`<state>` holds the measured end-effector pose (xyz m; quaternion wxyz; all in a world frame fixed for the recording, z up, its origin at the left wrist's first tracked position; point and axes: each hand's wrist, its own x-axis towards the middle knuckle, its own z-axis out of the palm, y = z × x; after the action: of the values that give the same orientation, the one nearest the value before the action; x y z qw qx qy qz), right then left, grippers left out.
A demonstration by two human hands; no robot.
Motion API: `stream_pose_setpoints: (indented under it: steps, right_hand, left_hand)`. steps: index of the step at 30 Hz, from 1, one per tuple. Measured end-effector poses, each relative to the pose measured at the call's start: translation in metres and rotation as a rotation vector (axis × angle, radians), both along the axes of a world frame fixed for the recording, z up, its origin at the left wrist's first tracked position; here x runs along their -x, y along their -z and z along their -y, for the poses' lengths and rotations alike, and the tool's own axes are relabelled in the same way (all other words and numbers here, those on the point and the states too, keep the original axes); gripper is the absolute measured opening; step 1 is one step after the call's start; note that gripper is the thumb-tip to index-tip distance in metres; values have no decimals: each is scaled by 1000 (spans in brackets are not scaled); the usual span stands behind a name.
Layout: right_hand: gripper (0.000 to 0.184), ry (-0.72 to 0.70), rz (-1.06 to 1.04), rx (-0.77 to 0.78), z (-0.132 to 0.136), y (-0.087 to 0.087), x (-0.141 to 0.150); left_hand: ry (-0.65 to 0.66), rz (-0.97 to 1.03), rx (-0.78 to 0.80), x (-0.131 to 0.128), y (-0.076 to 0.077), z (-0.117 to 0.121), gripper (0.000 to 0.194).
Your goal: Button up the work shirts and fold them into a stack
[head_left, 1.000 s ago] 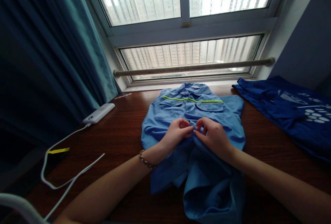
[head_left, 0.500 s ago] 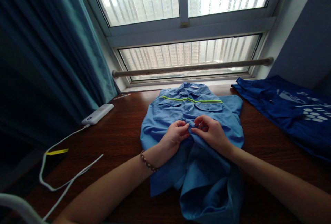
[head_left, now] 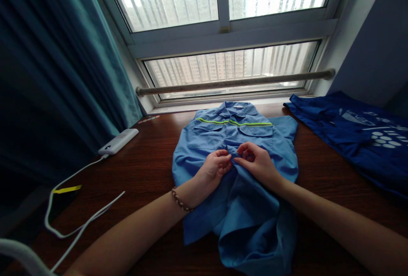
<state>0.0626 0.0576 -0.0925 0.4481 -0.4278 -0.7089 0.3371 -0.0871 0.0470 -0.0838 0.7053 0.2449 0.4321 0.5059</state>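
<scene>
The light-blue shirt [head_left: 236,184] lies on the table [head_left: 149,152] directly beneath your left hand [head_left: 211,169] and right hand [head_left: 257,164], its long axis running from the window [head_left: 191,68] toward you, both hands about equally near its midline, pinching bunched front cloth between thumb and nearly closed fingers.

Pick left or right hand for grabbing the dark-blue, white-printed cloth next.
Right, likely: the right hand is nearer the dark-blue cloth; the left hand would reach across. Both touch the light-blue collared shirt.
</scene>
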Motion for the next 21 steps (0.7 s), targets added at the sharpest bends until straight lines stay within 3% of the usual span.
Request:
stream_pose_setpoints:
  steps: [5, 13, 21]
  right_hand:
    - [27, -111, -182, 142, -6, 9, 1]
    - [34, -235, -443, 554, -13, 17, 3]
    - [36, -241, -504, 643, -18, 17, 5]
  left_hand:
    - [18, -33, -50, 0, 2, 0, 24]
    - [35, -171, -227, 2, 3, 1, 34]
    - [109, -229, -401, 2, 3, 1, 31]
